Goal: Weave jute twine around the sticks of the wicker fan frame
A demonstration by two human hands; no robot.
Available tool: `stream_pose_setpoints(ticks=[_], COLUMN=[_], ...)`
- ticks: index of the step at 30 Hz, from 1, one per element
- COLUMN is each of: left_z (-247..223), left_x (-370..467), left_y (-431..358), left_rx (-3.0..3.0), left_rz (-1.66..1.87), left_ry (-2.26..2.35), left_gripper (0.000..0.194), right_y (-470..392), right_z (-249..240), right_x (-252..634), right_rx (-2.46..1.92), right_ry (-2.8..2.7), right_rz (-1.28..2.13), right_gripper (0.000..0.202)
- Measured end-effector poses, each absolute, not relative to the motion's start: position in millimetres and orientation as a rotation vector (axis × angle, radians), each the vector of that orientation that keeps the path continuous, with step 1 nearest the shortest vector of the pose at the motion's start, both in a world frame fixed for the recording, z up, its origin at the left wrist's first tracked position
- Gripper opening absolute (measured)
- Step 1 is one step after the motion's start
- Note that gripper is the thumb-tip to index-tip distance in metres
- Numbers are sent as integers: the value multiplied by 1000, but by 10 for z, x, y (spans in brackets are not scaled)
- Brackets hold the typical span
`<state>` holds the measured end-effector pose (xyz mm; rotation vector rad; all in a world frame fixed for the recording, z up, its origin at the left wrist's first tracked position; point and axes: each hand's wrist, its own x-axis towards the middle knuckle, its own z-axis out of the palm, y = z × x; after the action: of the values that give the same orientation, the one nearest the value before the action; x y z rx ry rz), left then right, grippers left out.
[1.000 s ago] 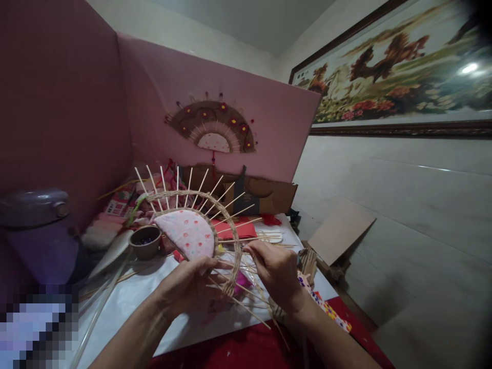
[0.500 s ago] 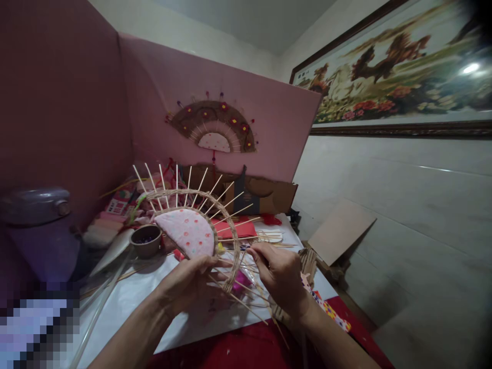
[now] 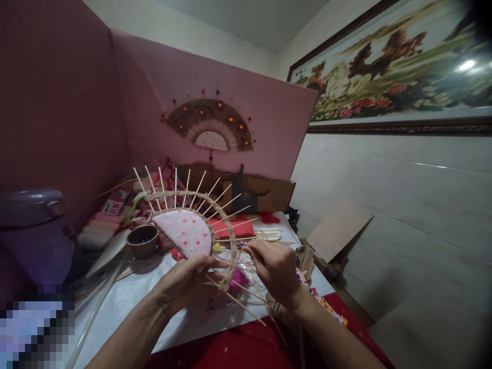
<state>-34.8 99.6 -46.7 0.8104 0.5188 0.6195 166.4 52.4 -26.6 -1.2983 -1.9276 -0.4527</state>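
Note:
A half-made fan [image 3: 186, 236] is tilted over the table, with a white half-round centre spotted in red and pale wooden sticks [image 3: 176, 180] radiating from it. A woven band of brown twine [image 3: 225, 218] arcs across the sticks. My left hand [image 3: 184, 287] is closed round the fan's lower edge, thumb on the front and the other fingers partly hidden behind. At the band's right side, my right hand [image 3: 274, 271] is closed, thumb and forefinger pinched on a thin strand that looks like the same twine. Its fingertips are just off the band.
A brown bowl [image 3: 142, 241] of small dark beads stands left of the fan. Red paper [image 3: 240, 229] and loose sticks lie behind. A finished fan [image 3: 213, 123] hangs on the pink board [image 3: 154, 77]. At far left is a purple-lit bottle [image 3: 31, 230]; torn cardboard [image 3: 269, 195] leans at the back.
My right hand has shifted slightly left and down, its pinch kept. The fan stays in my left hand with almost no movement. The whole view has moved a little.

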Motion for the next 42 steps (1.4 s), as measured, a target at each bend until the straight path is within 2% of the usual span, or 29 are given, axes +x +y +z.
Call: stream_pose_setpoints(ticks=[19, 27, 30, 34, 36, 38, 42], left_z=[-397, -403, -344, -290, -293, -308, -320], left_x=[-402, -411, -443, -493, -515, -535, -557], left_y=[1029, 1056, 1048, 1063, 1086, 1114, 1140], left_rx=[723, 650, 603, 600, 598, 586, 578], left_rz=[619, 643, 668, 684, 689, 692, 713], left_ry=[546, 538, 573, 592, 575, 562, 569], left_gripper=[27, 23, 20, 19, 20, 21, 20], right_y=[579, 562, 563, 635, 677, 705, 736], right_z=[-441, -438, -397, -316, -294, -307, -436], right_x=[1834, 1823, 1839, 1959, 2021, 2041, 1937], right_rx=[-1417, -1477, -1494, -1422, -1357, -1306, -1219], right_ry=[-1881, -1839, -1764, -1590, -1486, -1415, -1275], right_rz=[-593, -526, -237, 691, 1035, 1119, 993], right_gripper=[20, 22, 19, 16, 19, 22, 23])
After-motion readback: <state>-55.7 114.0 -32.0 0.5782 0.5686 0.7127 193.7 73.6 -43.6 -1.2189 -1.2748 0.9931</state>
